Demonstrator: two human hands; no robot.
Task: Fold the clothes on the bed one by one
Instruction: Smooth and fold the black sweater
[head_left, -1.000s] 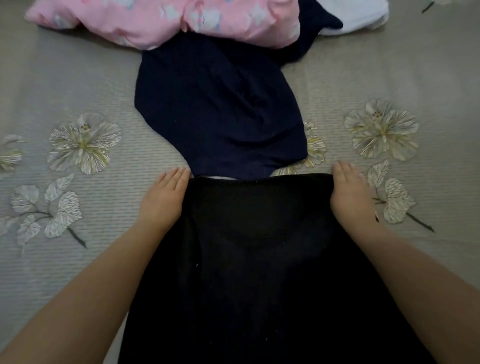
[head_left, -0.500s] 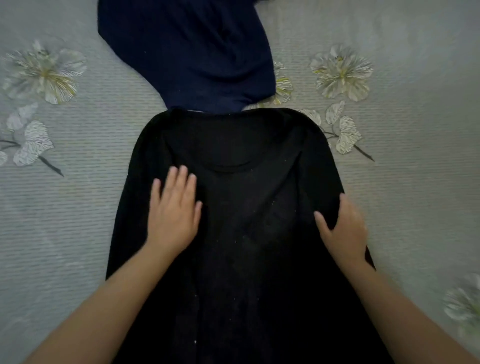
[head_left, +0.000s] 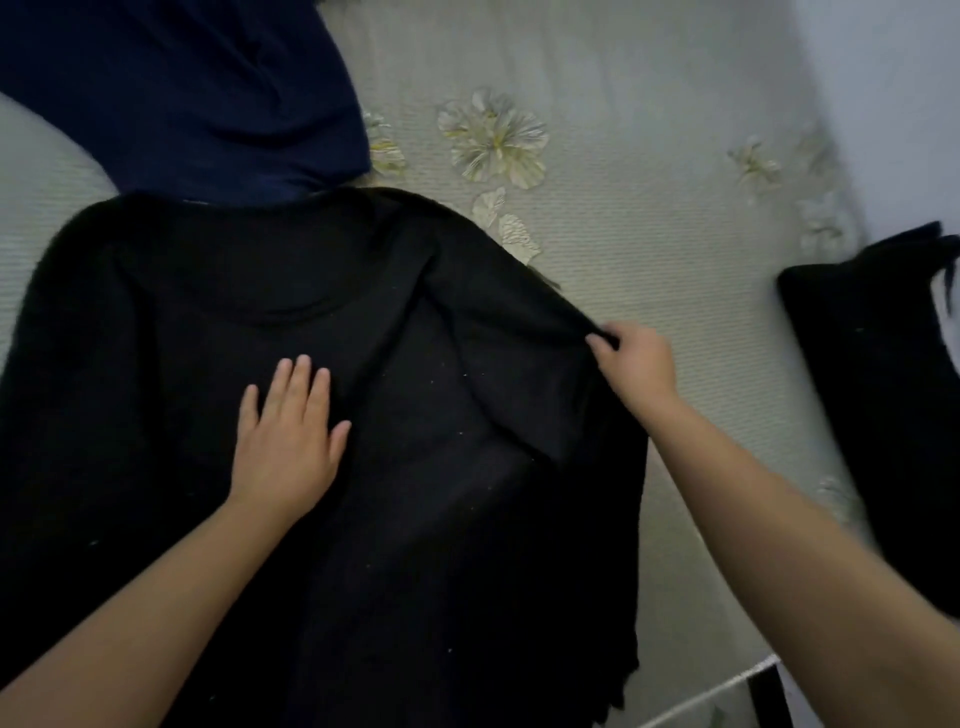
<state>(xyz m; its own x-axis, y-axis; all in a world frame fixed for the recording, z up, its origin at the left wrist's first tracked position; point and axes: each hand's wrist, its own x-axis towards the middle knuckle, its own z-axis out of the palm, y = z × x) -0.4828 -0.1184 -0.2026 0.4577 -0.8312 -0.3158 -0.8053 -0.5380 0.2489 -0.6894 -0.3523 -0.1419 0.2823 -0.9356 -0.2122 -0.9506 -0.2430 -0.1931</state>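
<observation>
On the bed, near centre: black garment (head_left: 441, 467) lies spread flat on the bed (head_left: 649, 260), its neckline toward the far side, its hem running off the near edge of the view.
Left hand: left hand (head_left: 285, 447) rests palm down on the middle of the black garment, fingers straight and slightly spread; the grip is open and only presses the cloth.
Right hand: right hand (head_left: 636, 364) is at the garment's right edge, fingers curled; the grip pinches a bit of the black cloth and lifts it a little off the bed.
Fold line: a raised crease runs from the garment's right shoulder down toward the near right, where the pinched part stands above the rest.
Far left: navy garment (head_left: 182, 88) lies unfolded on the bed, its near edge touching the far edge of the black garment at the neckline.
Right side: dark cloth (head_left: 878, 405) lies at the right edge of the bed, well apart from the black garment; whether it is folded cannot be told.
Bed cover: pale ribbed fabric with a flower print (head_left: 493, 137) just beyond the black garment's right shoulder.
Far right: a pale wall (head_left: 883, 78) stands beside the bed.
</observation>
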